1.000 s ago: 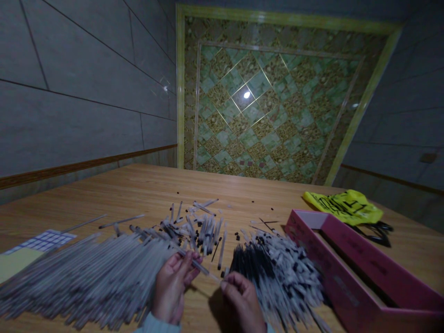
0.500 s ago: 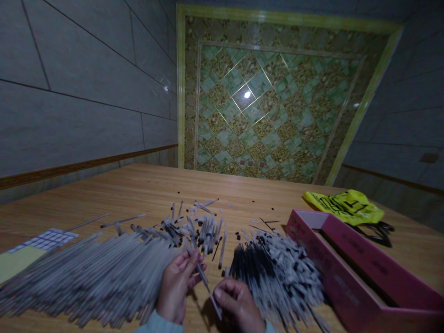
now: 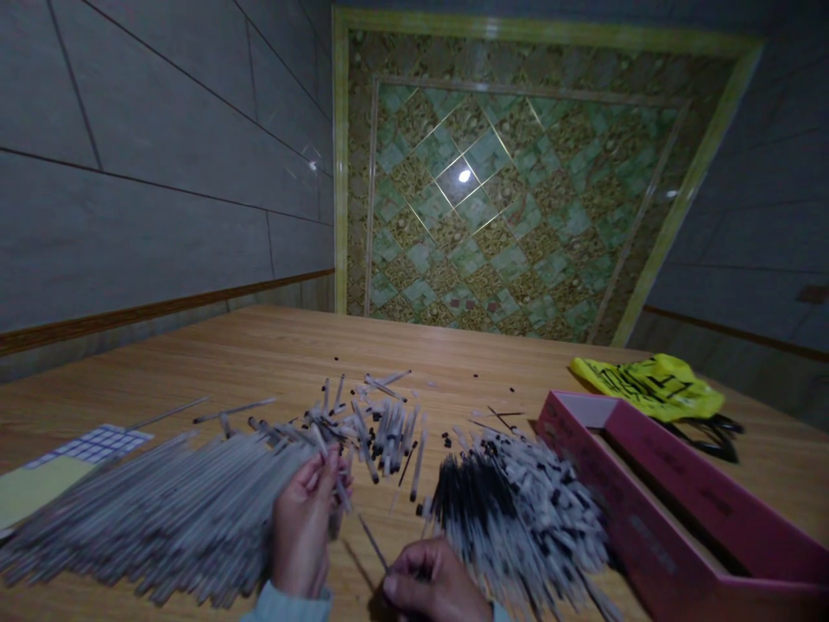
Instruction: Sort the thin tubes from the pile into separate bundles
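My left hand [image 3: 304,527] is closed around a clear pen tube [image 3: 322,449], raised just over the right end of a large heap of grey pen tubes [image 3: 161,510]. My right hand [image 3: 431,587] sits low at the frame's bottom edge, pinching a thin dark refill [image 3: 374,542] that slants up and left. To its right lies a pile of black-and-white refills [image 3: 524,510]. A smaller scatter of short tubes and caps [image 3: 379,423] lies beyond both hands on the wooden table [image 3: 259,354].
A long pink cardboard box [image 3: 654,501] lies open at the right. Behind it rests a yellow plastic bag [image 3: 654,384] with black handles. A yellow pad and a printed sheet [image 3: 97,442] lie at the far left. Small black caps dot the table.
The two hands held one tube together; now they have drawn apart. The left hand has moved left and up with the tube, the right hand down with the thin refill.
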Tool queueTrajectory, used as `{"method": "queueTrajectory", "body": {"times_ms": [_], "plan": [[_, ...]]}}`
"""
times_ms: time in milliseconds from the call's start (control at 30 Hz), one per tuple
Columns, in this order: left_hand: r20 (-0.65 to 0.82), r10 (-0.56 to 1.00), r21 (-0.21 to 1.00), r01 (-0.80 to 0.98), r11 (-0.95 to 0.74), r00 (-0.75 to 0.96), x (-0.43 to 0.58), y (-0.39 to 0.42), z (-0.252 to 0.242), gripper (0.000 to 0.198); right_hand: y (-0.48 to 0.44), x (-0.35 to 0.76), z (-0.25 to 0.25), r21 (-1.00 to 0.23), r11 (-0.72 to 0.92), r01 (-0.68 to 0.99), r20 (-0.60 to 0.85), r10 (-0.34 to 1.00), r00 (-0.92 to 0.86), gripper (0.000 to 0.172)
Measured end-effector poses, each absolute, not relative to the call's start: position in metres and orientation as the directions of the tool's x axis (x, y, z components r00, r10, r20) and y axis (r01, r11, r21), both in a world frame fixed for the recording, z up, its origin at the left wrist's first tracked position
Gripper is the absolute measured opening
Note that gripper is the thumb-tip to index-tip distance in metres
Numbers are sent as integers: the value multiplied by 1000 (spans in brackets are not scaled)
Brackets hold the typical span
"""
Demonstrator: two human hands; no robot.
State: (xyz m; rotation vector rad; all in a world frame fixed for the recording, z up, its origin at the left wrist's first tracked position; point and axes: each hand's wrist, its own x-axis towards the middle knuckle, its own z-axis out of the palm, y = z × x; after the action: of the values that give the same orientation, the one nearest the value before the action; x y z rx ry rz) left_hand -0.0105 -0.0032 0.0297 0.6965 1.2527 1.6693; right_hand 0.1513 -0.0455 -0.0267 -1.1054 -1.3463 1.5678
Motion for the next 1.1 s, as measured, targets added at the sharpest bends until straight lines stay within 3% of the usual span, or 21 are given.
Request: {"method": "queueTrajectory", "body": {"times_ms": [100, 167, 267, 367, 533, 700, 833, 933, 1033, 1100], "plan": [[180, 816, 981, 163, -107, -550, -36, -2, 38, 47, -45, 152, -32, -981, -194, -17, -180, 936, -303, 42], [439, 743, 811, 579, -85, -505, -51, -5, 45, 42, -44, 150, -37, -980, -193, -38, -176, 945, -277, 44], [558, 739, 463, 881, 100, -377, -65, -8, 50, 41, -42, 147, -42, -984, -168, -55, -152, 965, -215, 47], [482, 817, 253, 943, 215, -316, -73, -8, 44, 42, -43, 145, -38, -987, -137, -89, -122, 980, -154, 48], [385, 861, 175, 942, 285, -332, -79, -3, 28, 36, -45, 151, -7, -1000, 6, -23, 7, 999, -43, 36], [361, 850, 104, 922, 373, -384, -72, -2, 28, 35, -39, 183, 20, -924, 141, 355, 215, 960, 179, 16], [547, 793, 118, 963, 244, -268, -55, -3, 31, 35, -31, 213, 26, -732, 70, 678, 344, 897, 278, 19], [604, 789, 217, 976, -24, -114, -41, 3, 29, 36, -25, 225, 27, -549, -32, 835, 360, 893, 271, 17], [501, 865, 495, 825, -272, -15, -30, 12, 22, 32, -22, 227, 27, -375, -126, 918, 335, 905, 261, 14], [296, 955, 736, 642, -215, -19, -23, 15, 13, 29, -23, 225, 26, -308, -152, 939, 321, 913, 253, 10]]}}
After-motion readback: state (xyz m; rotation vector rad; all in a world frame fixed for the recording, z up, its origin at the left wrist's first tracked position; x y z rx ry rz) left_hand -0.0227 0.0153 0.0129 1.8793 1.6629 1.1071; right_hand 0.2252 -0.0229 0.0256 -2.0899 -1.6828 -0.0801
